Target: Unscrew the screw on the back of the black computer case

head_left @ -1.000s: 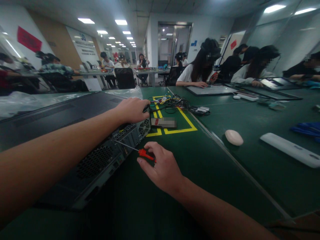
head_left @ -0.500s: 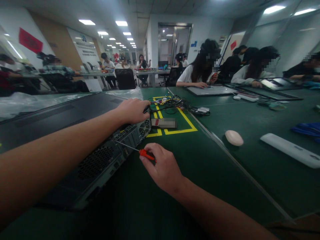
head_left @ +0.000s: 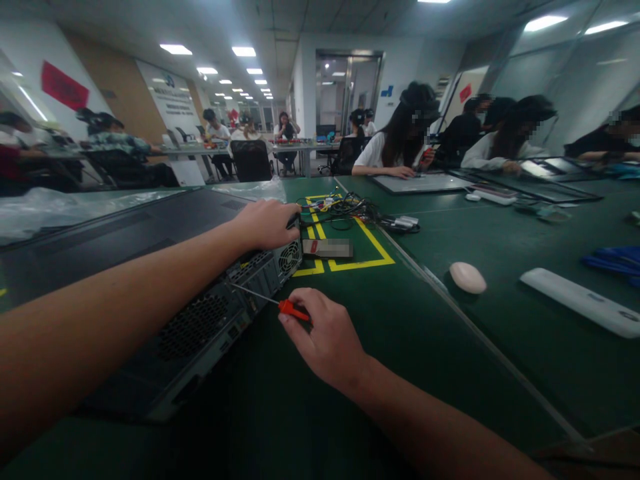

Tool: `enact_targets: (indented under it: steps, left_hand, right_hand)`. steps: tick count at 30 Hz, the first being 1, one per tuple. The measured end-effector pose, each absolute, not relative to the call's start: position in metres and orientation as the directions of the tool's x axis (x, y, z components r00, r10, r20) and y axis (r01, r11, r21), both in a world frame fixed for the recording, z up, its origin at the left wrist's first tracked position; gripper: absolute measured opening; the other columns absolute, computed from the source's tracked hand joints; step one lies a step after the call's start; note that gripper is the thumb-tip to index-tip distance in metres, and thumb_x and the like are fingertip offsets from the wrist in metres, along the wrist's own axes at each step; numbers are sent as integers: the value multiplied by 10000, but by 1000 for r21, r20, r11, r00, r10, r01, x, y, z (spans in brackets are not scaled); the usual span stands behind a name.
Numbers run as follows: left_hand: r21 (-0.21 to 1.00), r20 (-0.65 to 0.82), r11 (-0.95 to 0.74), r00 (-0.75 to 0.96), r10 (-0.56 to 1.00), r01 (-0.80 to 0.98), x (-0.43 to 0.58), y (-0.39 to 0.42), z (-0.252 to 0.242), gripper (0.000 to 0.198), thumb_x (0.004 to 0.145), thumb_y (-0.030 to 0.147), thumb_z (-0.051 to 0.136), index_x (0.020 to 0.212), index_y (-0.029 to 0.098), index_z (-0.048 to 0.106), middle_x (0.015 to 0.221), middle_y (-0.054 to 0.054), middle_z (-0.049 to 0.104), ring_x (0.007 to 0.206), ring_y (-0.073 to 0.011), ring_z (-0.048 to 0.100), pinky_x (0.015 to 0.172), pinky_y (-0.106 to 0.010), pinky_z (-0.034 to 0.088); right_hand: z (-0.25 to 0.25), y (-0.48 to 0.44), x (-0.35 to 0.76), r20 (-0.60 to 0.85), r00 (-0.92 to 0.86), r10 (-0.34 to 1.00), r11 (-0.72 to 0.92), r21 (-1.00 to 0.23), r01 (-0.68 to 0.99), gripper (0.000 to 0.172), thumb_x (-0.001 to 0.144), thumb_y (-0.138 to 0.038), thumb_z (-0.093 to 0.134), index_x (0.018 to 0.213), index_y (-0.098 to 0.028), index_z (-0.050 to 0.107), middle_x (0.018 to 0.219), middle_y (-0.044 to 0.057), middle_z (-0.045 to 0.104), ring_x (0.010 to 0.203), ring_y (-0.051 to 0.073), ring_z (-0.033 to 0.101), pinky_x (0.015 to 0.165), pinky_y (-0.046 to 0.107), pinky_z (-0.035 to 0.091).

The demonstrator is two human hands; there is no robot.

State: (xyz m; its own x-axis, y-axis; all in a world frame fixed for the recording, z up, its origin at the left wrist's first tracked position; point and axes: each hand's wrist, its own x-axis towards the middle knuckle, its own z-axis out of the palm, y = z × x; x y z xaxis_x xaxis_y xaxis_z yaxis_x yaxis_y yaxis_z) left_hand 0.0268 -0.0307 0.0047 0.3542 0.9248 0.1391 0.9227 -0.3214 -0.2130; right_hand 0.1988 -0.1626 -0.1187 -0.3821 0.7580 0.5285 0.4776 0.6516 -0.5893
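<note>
A dark desktop computer case lies on its side on the green table, its rear panel with a fan grille facing me. My left hand is curled over the case's top far corner, gripping it. My right hand is closed round the red handle of a screwdriver. The thin metal shaft points left, and its tip touches the rear panel near the vents.
A yellow taped rectangle holds a small label card and a tangle of cables. A pale mouse and a white bar lie to the right. Several seated people work at tables beyond.
Both hands stay as they were, and the screwdriver tip remains on the rear panel. Only the view has shifted very slightly.
</note>
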Motion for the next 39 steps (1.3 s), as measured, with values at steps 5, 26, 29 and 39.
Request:
enact_targets:
  steps: [5,26,29,39]
  left_hand:
    - [-224,132,-319,353,926,921,29,-34,7,638,988,427,523,1584,213,601,1342,-206,774,1144,-401,751,946,-496,579]
    - [-226,128,-318,352,927,921,30,-34,8,657,981,437,527,1593,207,594,1349,-208,771,1160,-416,747,951,-506,578]
    - [-231,130,-325,360,924,917,29,-33,7,659,983,429,522,1598,202,587,1334,-213,776,1157,-420,752,944,-505,578]
    - [-222,130,-318,352,927,922,30,-33,7,655,983,423,534,1597,203,595,1341,-209,769,1169,-416,740,955,-507,565]
  right_hand:
    - [-118,-163,199,535,-379,755,654,-580,486,123,1058,-299,659,1151,-220,674,1065,72,770,927,224,725,826,358,568]
    - [-115,-165,198,508,-380,773,633,-652,417,199,1080,-352,613,1159,-199,713,1067,82,768,928,224,732,825,366,585]
    - [-117,-165,197,504,-370,780,622,-684,382,243,1029,-328,679,1240,-207,666,1139,92,778,1005,243,760,866,380,610]
    - [-122,-161,198,518,-392,760,647,-660,383,118,1039,-222,655,1156,-205,653,1087,91,759,956,234,761,848,375,623]
